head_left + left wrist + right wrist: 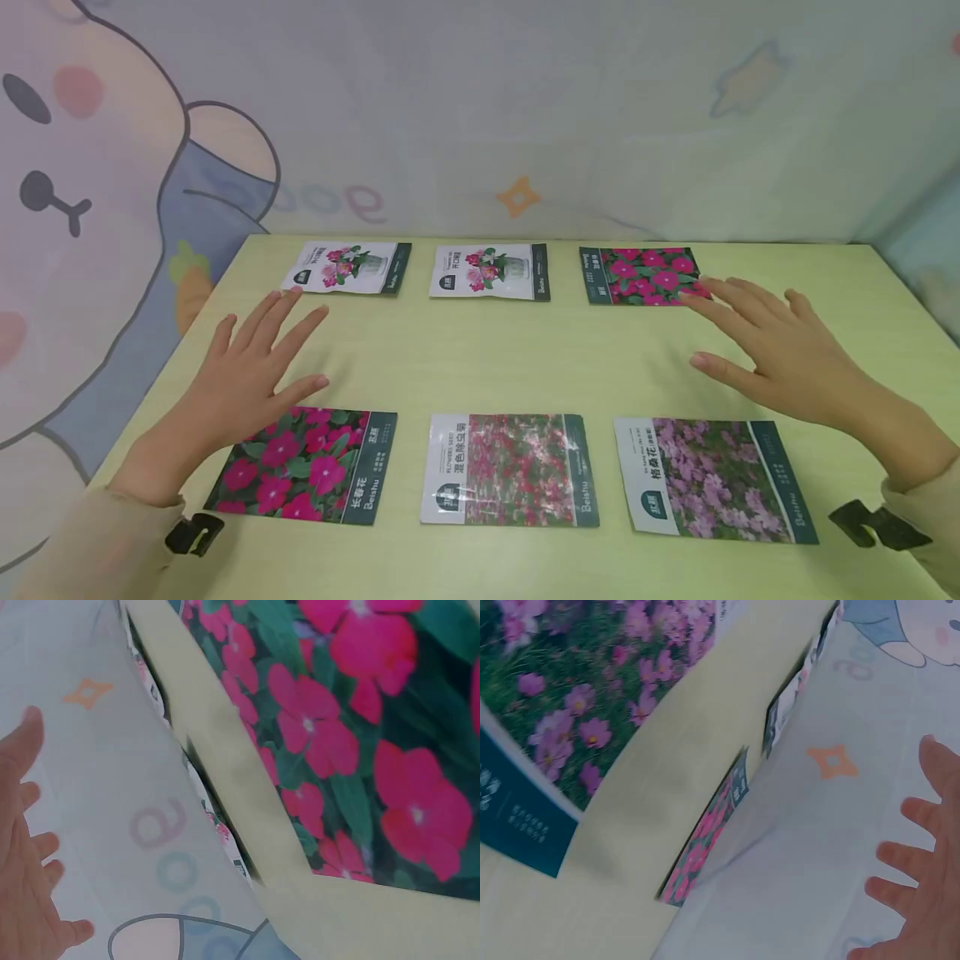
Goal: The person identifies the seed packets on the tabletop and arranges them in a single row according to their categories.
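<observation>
Six flat seed packets lie on the table in two rows. My left hand [251,367], fingers spread and holding nothing, hovers between the near-left packet with magenta flowers [300,467] and the far-left white packet with a vase picture [348,268]. On the other side my right hand [780,350] is spread too; its fingertips overlap the far-right magenta-flower packet [645,277] in the head view. Below it lies the near-right packet with lilac flowers [720,479]. Between the hands are a glossy red-flower packet [517,471] in front and another white vase packet [491,272] behind.
The pale green table [495,358] ends at the back against a printed cloth [562,100] with a cartoon bear [97,167]. Dark clips [195,533] show at both sleeve cuffs.
</observation>
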`<state>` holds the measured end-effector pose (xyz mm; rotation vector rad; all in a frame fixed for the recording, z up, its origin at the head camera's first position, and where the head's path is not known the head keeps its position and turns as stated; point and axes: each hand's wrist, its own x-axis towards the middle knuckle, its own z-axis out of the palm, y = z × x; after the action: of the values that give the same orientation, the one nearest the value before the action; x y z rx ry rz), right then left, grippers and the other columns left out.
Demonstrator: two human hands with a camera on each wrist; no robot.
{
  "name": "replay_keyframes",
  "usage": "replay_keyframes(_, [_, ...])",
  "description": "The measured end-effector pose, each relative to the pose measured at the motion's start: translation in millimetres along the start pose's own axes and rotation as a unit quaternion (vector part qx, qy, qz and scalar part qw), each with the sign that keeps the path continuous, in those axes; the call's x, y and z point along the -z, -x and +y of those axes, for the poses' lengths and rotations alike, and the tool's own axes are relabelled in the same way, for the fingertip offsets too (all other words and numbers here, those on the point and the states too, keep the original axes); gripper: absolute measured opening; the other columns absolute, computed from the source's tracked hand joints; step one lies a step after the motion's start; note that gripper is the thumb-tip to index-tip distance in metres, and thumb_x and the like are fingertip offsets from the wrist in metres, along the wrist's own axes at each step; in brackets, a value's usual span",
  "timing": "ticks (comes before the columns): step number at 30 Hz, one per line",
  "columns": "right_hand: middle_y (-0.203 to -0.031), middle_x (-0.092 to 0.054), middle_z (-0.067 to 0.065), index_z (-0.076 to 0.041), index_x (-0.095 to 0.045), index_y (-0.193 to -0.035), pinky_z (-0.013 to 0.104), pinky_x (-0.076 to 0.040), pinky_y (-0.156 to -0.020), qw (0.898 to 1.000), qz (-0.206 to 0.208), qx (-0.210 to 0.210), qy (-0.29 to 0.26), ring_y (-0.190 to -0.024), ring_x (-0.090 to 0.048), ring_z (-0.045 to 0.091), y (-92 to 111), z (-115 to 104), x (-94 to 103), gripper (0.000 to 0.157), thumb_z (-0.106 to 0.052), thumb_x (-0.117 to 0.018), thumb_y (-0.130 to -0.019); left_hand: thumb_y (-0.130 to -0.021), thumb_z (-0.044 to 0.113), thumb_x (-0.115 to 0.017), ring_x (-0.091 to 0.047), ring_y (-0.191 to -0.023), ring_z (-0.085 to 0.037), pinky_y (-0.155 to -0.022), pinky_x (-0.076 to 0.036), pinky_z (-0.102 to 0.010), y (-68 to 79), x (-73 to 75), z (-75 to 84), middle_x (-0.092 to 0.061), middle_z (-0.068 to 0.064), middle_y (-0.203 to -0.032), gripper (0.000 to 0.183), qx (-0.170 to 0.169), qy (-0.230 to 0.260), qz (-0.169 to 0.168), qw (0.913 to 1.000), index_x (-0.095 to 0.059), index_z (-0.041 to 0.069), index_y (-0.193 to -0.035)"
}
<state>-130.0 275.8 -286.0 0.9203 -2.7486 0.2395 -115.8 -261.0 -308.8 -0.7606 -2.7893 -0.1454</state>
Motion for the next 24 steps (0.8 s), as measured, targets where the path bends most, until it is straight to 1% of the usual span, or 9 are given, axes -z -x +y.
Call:
replay_keyframes(3, [-0.135, -0.047, 0.016, -0.012, -0.049, -0.134, 0.065, -0.03, -0.091, 1.0, -0.016, 0.001, -0.019, -0.123, -0.041, 0.037, -8, 1, 1.1, 0.056, -0.033, -0.066, -0.086, -0.09, 0.037, -0.06, -0.026, -0.132, -0.04, -0.096, -0.025, -0.065, -5.1, 5.5, 1.3, -0.03, -0.018, -0.145, 0.062, 0.021, 0.073, -0.017, 0.997, -0.036, 0.014, -0.142])
replay_keyframes(5, [-0.13, -0.052, 0.016, -0.009, -0.053, -0.13, 0.06, -0.037, -0.09, 0.999, -0.033, -0.002, -0.039, -0.118, -0.046, 0.036, -15, 2, 2.0, 0.048, -0.028, -0.066, -0.087, -0.091, 0.032, -0.06, -0.031, -0.129, -0.041, -0.095, -0.03, -0.063, -8.3, 9.3, 1.7, -0.036, -0.018, -0.141, 0.054, 0.048, 0.142, -0.034, 0.9881, -0.042, 0.011, -0.138])
replay_keyframes(9, [-0.122, -0.058, 0.013, -0.008, -0.057, -0.125, 0.053, -0.046, -0.082, 0.993, -0.057, -0.023, -0.099, -0.11, -0.053, 0.032, -29, 4, 3.7, 0.037, -0.023, -0.062, -0.091, -0.095, 0.03, -0.056, -0.034, -0.127, -0.038, -0.094, -0.033, -0.062, -12.4, 15.8, -1.9, -0.04, -0.015, -0.139, 0.048, 0.118, 0.251, -0.048, 0.9594, -0.044, 0.01, -0.137])
replay_keyframes(14, [-0.11, -0.064, 0.004, -0.01, -0.06, -0.119, 0.043, -0.049, -0.075, 0.979, -0.066, -0.058, -0.184, -0.095, -0.059, 0.021, -54, 2, 3.5, 0.028, -0.02, -0.059, -0.093, -0.097, 0.032, -0.051, -0.036, -0.125, -0.043, -0.091, -0.037, -0.061, -16.9, 21.8, -13.6, -0.04, -0.017, -0.139, 0.047, 0.174, 0.31, -0.041, 0.9336, -0.043, 0.007, -0.137])
replay_keyframes(17, [-0.109, -0.063, 0.002, -0.013, -0.06, -0.12, 0.04, -0.048, -0.077, 0.963, -0.089, -0.077, -0.241, -0.094, -0.058, 0.018, -73, -1, 4.1, 0.029, -0.024, -0.057, -0.094, -0.098, 0.03, -0.049, -0.04, -0.123, -0.037, -0.089, -0.047, -0.04, -19.9, 23.5, -23.2, -0.04, -0.015, -0.137, 0.047, 0.202, 0.358, -0.033, 0.9112, -0.042, 0.004, -0.136])
replay_keyframes(19, [-0.118, -0.059, 0.003, -0.013, -0.057, -0.124, 0.04, -0.048, -0.079, 0.947, -0.115, -0.085, -0.287, -0.099, -0.057, 0.019, -85, -2, 5.2, 0.031, -0.027, -0.054, -0.095, -0.097, 0.029, -0.049, -0.045, -0.118, -0.026, -0.084, -0.049, -0.026, -23.1, 22.3, -31.0, -0.043, -0.009, -0.131, 0.04, 0.225, 0.416, -0.02, 0.8811, -0.045, 0.009, -0.132])
replay_keyframes(20, [-0.121, -0.057, 0.004, -0.014, -0.056, -0.126, 0.041, -0.048, -0.081, 0.938, -0.128, -0.088, -0.309, -0.101, -0.056, 0.02, -91, -4, 5.6, 0.034, -0.028, -0.054, -0.096, -0.097, 0.027, -0.05, -0.046, -0.115, -0.02, -0.08, -0.05, -0.021, -24.4, 21.5, -35.2, -0.044, -0.005, -0.127, 0.035, 0.235, 0.454, -0.009, 0.8592, -0.048, 0.012, -0.129])
replay_keyframes(23, [-0.128, -0.052, 0.005, -0.013, -0.051, -0.13, 0.041, -0.047, -0.088, 0.91, -0.158, -0.093, -0.372, -0.106, -0.055, 0.021, -110, -7, 4.6, 0.038, -0.03, -0.053, -0.096, -0.095, 0.016, -0.053, -0.047, -0.104, -0.007, -0.073, -0.052, -0.017, -26.9, 18.7, -47.8, -0.045, 0.004, -0.115, 0.022, 0.255, 0.573, 0.032, 0.7778, -0.052, 0.02, -0.117])
replay_keyframes(24, [-0.129, -0.052, 0.007, -0.012, -0.051, -0.131, 0.041, -0.047, -0.088, 0.903, -0.162, -0.095, -0.387, -0.106, -0.055, 0.021, -116, -9, 3.5, 0.04, -0.03, -0.053, -0.096, -0.095, 0.013, -0.054, -0.048, -0.1, -0.005, -0.072, -0.052, -0.018, -27.5, 17.9, -51.1, -0.046, 0.006, -0.112, 0.02, 0.26, 0.6, 0.044, 0.7552, -0.053, 0.023, -0.112])
